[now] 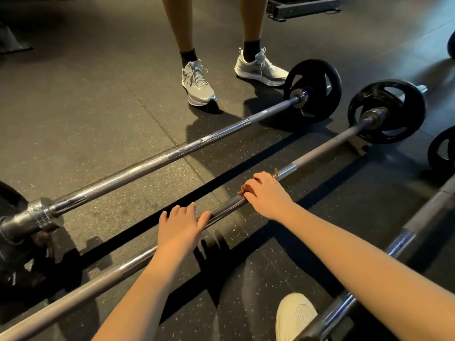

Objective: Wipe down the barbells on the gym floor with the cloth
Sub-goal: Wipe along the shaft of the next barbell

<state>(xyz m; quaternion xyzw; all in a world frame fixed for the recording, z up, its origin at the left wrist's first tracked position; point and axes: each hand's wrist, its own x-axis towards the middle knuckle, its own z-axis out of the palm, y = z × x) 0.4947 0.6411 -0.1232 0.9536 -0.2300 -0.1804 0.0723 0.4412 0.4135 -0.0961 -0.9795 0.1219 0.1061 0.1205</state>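
Three barbells lie side by side on the dark rubber floor. The middle barbell runs from the lower left to a black plate at the upper right. My right hand grips a brown cloth wrapped round this bar near its middle; only small bits of cloth show at the fingers. Just left of it, my left hand rests on the same bar with fingers straight. The far barbell lies parallel beyond it. A near barbell crosses the lower right corner.
Another person stands beyond the far barbell, in grey shoes and black socks. My own white shoe is at the bottom edge, beside the near bar. A black plate ends the far bar. A black equipment frame stands at the top.
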